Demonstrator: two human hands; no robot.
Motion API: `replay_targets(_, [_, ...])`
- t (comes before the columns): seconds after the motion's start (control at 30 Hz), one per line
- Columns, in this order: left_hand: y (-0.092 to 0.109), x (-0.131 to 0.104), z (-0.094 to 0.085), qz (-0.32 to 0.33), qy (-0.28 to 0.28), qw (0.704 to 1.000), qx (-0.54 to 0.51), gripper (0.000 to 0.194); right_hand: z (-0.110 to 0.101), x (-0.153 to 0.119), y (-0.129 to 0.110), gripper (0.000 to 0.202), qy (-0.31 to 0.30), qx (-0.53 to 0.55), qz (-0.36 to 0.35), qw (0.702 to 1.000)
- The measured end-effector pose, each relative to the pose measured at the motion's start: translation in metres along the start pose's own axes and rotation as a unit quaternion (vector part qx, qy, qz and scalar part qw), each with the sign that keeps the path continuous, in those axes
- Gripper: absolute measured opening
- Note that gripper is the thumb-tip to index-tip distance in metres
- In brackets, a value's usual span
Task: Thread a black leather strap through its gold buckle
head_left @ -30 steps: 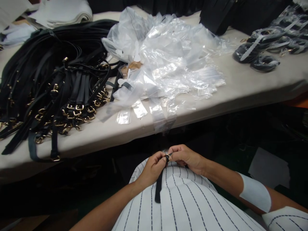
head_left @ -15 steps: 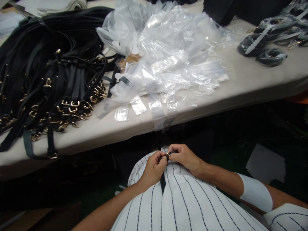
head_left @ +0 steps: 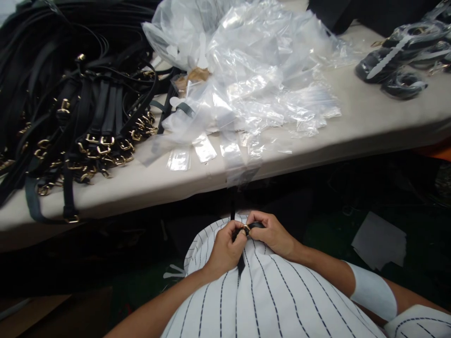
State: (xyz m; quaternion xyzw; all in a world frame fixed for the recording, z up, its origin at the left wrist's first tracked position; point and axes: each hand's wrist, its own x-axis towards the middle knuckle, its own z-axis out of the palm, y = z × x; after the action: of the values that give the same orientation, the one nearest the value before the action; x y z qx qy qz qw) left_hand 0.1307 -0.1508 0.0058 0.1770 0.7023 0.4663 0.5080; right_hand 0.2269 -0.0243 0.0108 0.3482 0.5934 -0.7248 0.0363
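Both my hands meet in front of my striped shirt, below the table edge. My left hand (head_left: 225, 249) and my right hand (head_left: 271, 232) pinch a narrow black strap (head_left: 241, 265) at its small gold buckle (head_left: 245, 229). One end of the strap hangs down over my shirt, another short piece rises toward the table. My fingers hide most of the buckle.
A beige table (head_left: 369, 124) runs across the view. A large pile of black straps with gold buckles (head_left: 81, 112) lies at the left, a heap of clear plastic bags (head_left: 246, 70) in the middle, bagged coiled straps (head_left: 398, 70) at the right. A grey sheet (head_left: 380, 241) lies on the dark floor.
The strap's hanging end has got shorter as it is drawn through the buckle. My hands stay close together; the view has tilted down slightly.
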Motion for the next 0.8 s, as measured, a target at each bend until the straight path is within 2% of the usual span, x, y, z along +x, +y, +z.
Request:
replay_targets(0.17, [-0.005, 0.001, 0.000, 0.012, 0.003, 1.000, 0.009, 0.013, 0.002, 0.002, 0.008, 0.004, 0.015, -0.046, -0.030, 0.998])
replay_targets(0.57, [-0.016, 0.007, 0.003, 0.007, 0.018, 0.999, -0.031, 0.012, 0.006, 0.007, 0.021, 0.005, 0.037, -0.069, -0.052, 0.996])
replay_targets(0.67, [-0.009, 0.008, -0.002, 0.012, 0.007, 0.999, -0.052, 0.014, 0.002, 0.003, 0.014, 0.007, 0.020, -0.018, -0.035, 0.999])
replay_targets(0.8, [0.008, 0.010, -0.013, 0.048, -0.046, 0.996, -0.052, 0.022, -0.009, -0.006, 0.001, 0.016, -0.043, 0.116, 0.024, 0.992])
